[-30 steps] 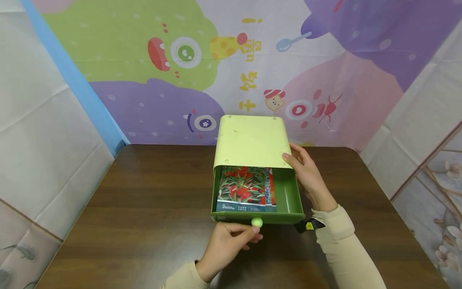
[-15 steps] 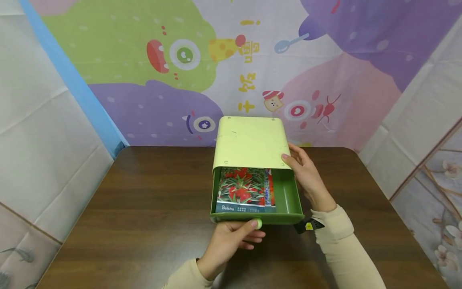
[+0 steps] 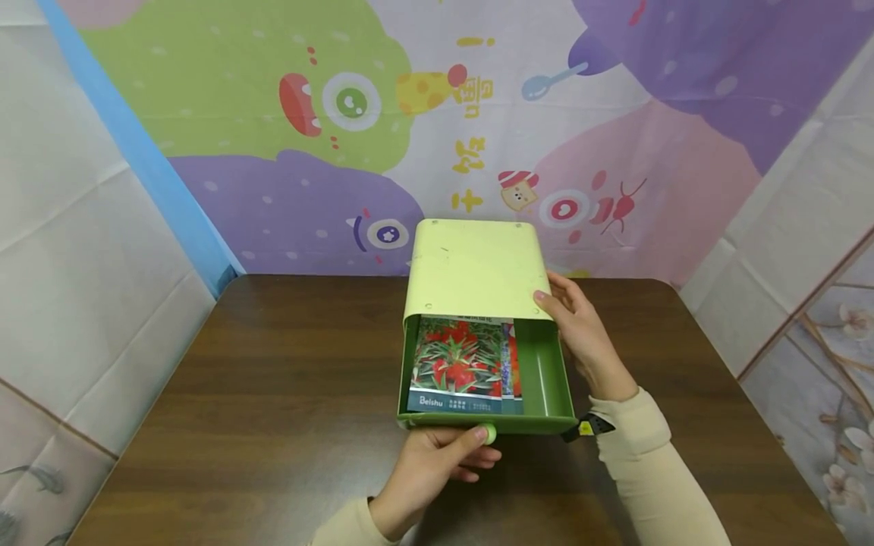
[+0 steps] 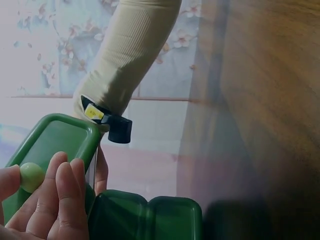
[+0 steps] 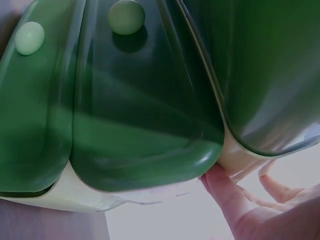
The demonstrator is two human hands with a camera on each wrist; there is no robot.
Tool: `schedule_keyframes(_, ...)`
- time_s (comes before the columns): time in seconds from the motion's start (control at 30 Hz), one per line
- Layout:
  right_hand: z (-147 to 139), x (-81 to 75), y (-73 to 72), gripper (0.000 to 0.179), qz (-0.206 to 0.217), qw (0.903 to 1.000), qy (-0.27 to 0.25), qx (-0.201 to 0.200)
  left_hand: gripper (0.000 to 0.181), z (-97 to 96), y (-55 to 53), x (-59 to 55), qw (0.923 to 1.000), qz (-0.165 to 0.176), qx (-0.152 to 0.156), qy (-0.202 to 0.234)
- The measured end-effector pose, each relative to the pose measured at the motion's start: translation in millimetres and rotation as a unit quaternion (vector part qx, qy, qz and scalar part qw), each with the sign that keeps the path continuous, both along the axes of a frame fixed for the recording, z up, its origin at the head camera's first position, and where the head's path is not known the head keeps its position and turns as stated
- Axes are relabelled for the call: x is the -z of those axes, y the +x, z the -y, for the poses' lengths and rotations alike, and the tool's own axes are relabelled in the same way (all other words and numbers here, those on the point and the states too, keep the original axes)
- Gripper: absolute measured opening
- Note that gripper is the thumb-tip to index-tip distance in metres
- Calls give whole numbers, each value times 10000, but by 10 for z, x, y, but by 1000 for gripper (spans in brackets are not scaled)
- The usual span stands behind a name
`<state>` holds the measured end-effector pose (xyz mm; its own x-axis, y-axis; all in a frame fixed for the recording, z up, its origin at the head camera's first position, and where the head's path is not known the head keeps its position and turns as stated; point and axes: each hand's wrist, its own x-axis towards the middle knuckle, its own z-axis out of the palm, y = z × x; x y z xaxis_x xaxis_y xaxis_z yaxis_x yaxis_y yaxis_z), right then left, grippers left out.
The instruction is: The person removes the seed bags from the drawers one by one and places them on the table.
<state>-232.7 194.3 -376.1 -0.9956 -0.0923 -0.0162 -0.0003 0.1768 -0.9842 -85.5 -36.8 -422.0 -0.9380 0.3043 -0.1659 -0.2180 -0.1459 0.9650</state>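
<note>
A pale yellow-green desktop drawer cabinet (image 3: 478, 265) stands on the table. Its green top drawer (image 3: 544, 371) is pulled out towards me. Inside the drawer, on its left side, lie picture packets (image 3: 454, 364) showing red flowers and the word Beishu. My left hand (image 3: 433, 466) pinches the round light-green knob (image 4: 32, 177) between thumb and fingers. At the cabinet's right side, my right hand (image 3: 583, 334) grips the housing, thumb on the top corner and fingers along the side. Two lower drawers (image 5: 145, 120) with round knobs appear closed in the right wrist view.
The cabinet sits near the back of a dark wooden table (image 3: 293, 394). Behind it hangs a cartoon-printed cloth (image 3: 287, 205). Pale panels (image 3: 89, 212) stand at both sides. A black strap with a yellow mark (image 3: 587, 427) is on my right wrist.
The top drawer has come slightly further towards me with my left hand, baring more of the front packet. The left thumb has shifted over the knob. My right hand stays in place.
</note>
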Motion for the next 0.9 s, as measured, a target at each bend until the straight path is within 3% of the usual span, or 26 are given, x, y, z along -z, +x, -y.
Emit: schedule_keyframes(0.9,28,-51,-10,71,37,10000,37,27,38,2,45,-78,9998,190,57,20)
